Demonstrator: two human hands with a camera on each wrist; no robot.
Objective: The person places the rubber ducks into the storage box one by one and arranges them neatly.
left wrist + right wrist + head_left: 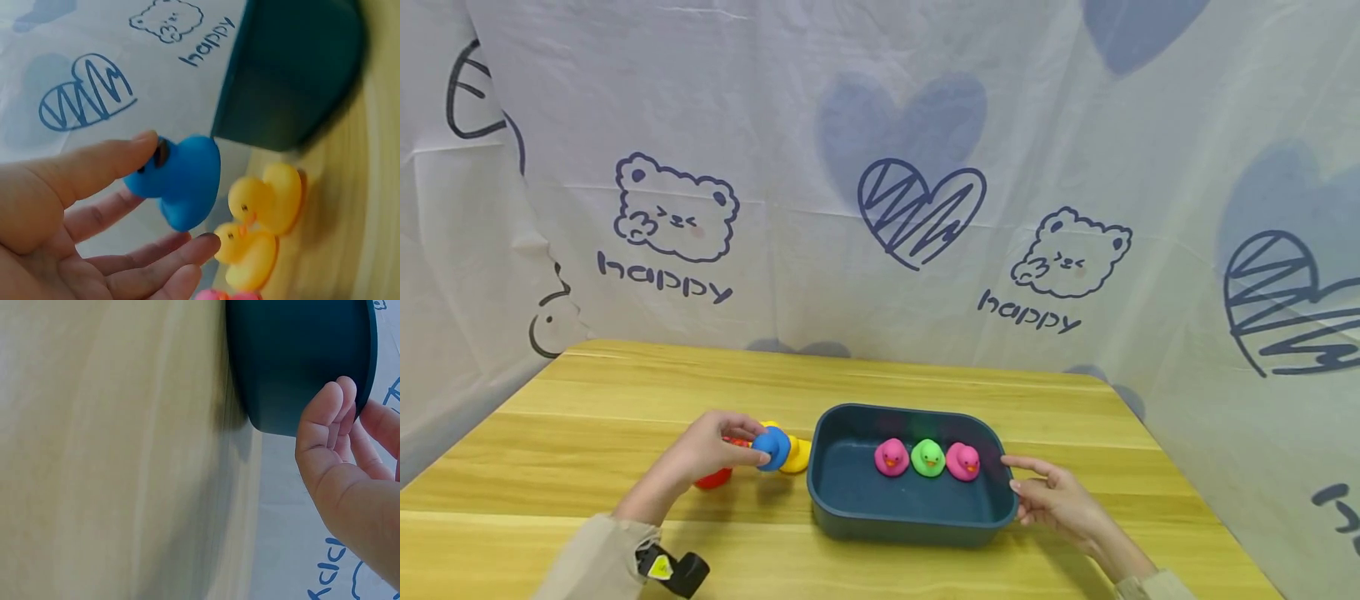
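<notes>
Left hand (717, 443) is pinching a blue toy duck (772, 450) left of the tub (898, 528); right hand (1054, 498) is gripping the tub's edge — presumably steadying it.

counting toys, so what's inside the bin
The bin holds a row of three: a pink duck, a green duck and another pink duck. Bare floor shows around them; the floor beneath them and the near wall's inner face are hidden.

Smooth rubbery-looking blue duck (190, 181), matt plastic-looking bin (902, 529), wood-grained tabletop (625, 392), creased cloth-like backdrop (805, 258)
</notes>
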